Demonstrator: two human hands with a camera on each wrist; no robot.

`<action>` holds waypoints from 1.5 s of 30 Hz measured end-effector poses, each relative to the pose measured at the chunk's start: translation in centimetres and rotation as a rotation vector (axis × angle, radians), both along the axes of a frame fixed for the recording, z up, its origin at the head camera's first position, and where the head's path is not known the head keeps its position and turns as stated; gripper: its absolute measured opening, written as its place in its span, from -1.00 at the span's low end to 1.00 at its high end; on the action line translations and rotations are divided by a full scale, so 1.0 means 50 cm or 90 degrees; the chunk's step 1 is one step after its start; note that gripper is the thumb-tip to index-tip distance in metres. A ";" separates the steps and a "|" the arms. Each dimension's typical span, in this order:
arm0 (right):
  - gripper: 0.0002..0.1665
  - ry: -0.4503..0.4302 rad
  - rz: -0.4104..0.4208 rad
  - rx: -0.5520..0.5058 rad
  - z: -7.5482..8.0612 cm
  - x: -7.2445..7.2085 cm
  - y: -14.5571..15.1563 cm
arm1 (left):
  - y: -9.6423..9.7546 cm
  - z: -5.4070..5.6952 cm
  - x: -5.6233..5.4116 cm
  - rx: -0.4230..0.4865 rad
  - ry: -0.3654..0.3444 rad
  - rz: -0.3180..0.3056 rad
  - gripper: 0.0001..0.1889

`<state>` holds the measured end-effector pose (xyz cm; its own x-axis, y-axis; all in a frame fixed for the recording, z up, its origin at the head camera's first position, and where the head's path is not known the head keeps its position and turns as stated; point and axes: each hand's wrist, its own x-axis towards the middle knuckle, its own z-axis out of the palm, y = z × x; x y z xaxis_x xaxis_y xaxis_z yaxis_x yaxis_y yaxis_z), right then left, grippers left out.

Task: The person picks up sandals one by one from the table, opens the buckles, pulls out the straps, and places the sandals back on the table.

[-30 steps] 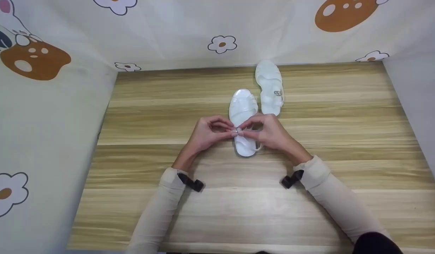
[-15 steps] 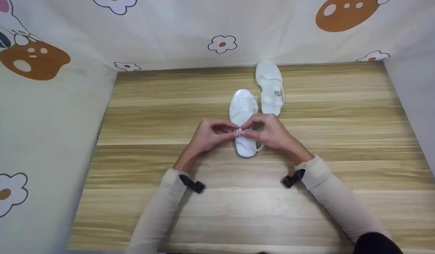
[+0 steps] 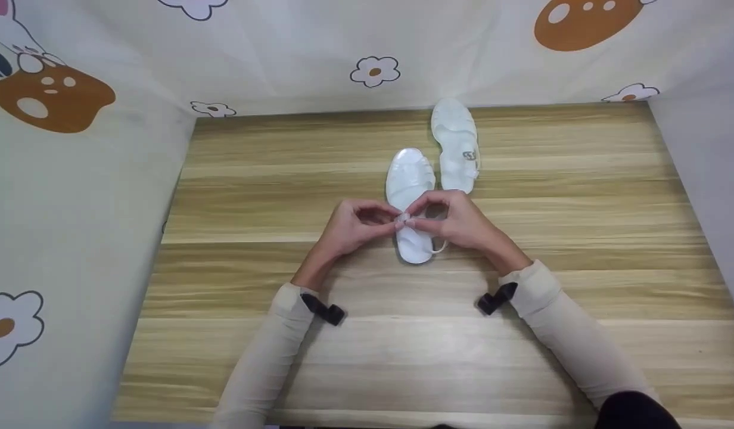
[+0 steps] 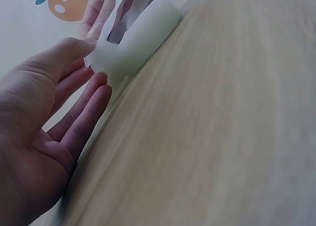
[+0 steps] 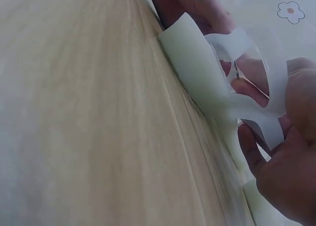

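A white sandal (image 3: 410, 176) lies on the wooden surface, its toe pointing away from me. Over its rear half, my left hand (image 3: 348, 229) and right hand (image 3: 464, 221) meet fingertip to fingertip. Both pinch the ankle strap (image 5: 276, 82) between thumb and fingers; their fingertips hide most of the fastening. A thin metal pin (image 5: 236, 70) shows within the strap loop in the right wrist view. In the left wrist view, the left thumb and fingers are at the side of the white heel (image 4: 138, 53). A second white sandal (image 3: 455, 137) lies behind and to the right.
A pale curtain (image 3: 295, 71) with flower and orange prints hangs along the back and left edges of the wood-grain table (image 3: 254, 179). A plain pale wall (image 3: 706, 143) borders the right side. Black wrist mounts (image 3: 322, 308) sit on both cuffs.
The left fingertips have moved slightly right at the strap, still meeting the right fingertips. The head view has shifted a little. Both sandals stay in place.
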<state>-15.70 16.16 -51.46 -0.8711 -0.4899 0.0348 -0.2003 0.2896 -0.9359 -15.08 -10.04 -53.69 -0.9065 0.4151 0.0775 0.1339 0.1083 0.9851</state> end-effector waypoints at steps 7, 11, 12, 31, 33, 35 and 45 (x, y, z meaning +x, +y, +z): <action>-0.80 0.020 0.000 0.003 -0.002 0.003 -0.011 | -0.003 0.001 0.002 0.001 -0.003 0.006 -0.78; -0.85 0.035 0.007 0.006 -0.007 0.000 -0.008 | -0.003 0.002 0.003 0.002 -0.008 0.002 -0.77; -0.86 0.037 0.010 0.005 -0.009 -0.001 -0.007 | -0.003 0.003 0.003 0.003 -0.010 0.000 -0.77; -0.84 0.015 0.018 -0.016 -0.008 -0.002 -0.002 | 0.000 -0.002 -0.002 -0.004 0.003 -0.002 -0.78; -0.86 0.017 0.020 -0.021 -0.009 -0.002 -0.002 | -0.001 -0.003 -0.002 0.006 0.001 -0.008 -0.79; -0.88 0.019 0.020 -0.025 -0.010 -0.003 0.000 | -0.001 -0.004 -0.001 0.007 0.001 -0.008 -0.79; -0.85 -0.003 0.017 -0.048 -0.013 -0.006 0.006 | -0.002 0.000 -0.003 0.008 -0.002 -0.007 -0.76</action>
<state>-16.01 16.48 -52.10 -0.8580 -0.5090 0.0690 -0.2031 0.2129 -0.9557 -15.24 -10.12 -53.68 -0.9021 0.4240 0.0800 0.1318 0.0944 0.9868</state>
